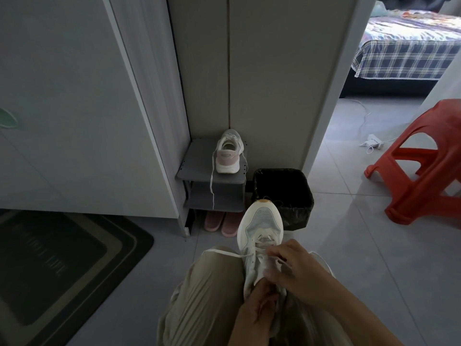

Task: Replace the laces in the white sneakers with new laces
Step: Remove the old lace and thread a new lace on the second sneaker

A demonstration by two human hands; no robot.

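Left hand (259, 310): fingers clamped on sneaker (259, 221) heel
Right hand (291, 265): fingers pinching lace (224, 254)
Bin (300, 216): contents unclear
Rack (199, 158): second sneaker (228, 156) on top

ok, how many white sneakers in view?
2. One white mesh sneaker lies on the person's lap, left hand gripping it, right hand at its lacing. The other, a white sneaker with a pink heel, stands on the grey shelf rack. No others visible.

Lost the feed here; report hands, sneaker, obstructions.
Left hand grips sneaker collar. Right hand pinches its laces. Sneaker on lap, toe forward. Nothing blocking.
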